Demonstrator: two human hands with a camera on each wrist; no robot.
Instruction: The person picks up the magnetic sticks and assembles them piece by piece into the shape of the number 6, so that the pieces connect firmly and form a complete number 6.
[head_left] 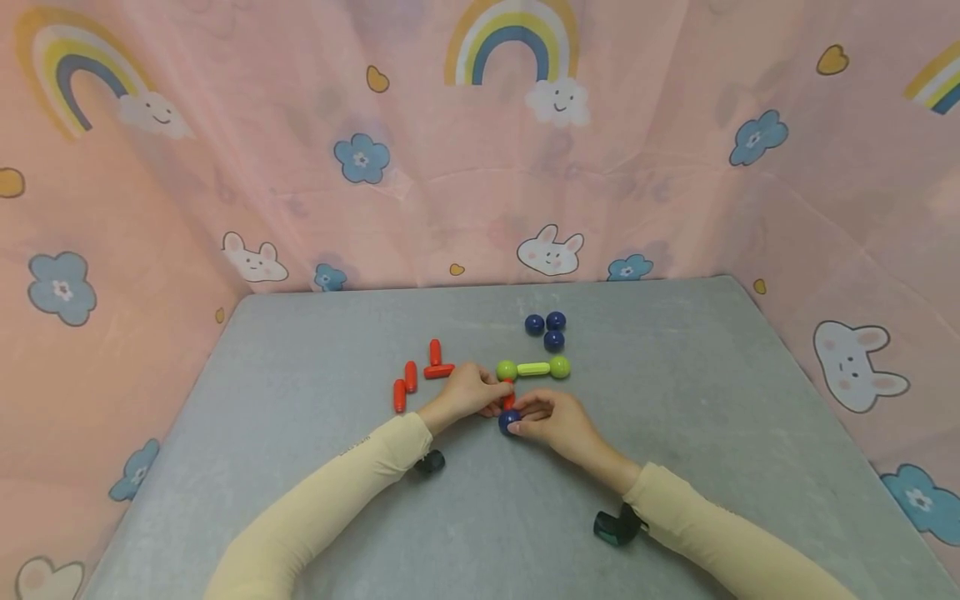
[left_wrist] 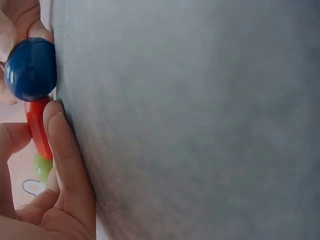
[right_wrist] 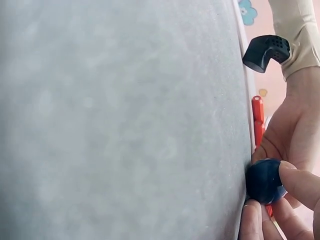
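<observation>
My left hand [head_left: 469, 390] pinches a red rod [left_wrist: 39, 127] between thumb and fingers. One end of that rod meets a dark blue ball [head_left: 509, 422], which my right hand [head_left: 558, 425] holds between thumb and fingertips. The rod's far end touches a green ball [head_left: 507, 370], or nearly so; the fingers partly hide it. A light green rod [head_left: 533, 368] joins this green ball to a second green ball [head_left: 560, 367] on its right. In the right wrist view the blue ball [right_wrist: 265, 181] rests against the tabletop, with the right thumb on it.
Several loose red rods [head_left: 410, 377] lie left of my left hand. Three dark blue balls [head_left: 554, 341] sit together at the back, beyond the green piece. The grey table [head_left: 337, 333] is enclosed by pink patterned cloth [head_left: 420, 208]. Black wrist devices [head_left: 617, 527] hang at both sleeves.
</observation>
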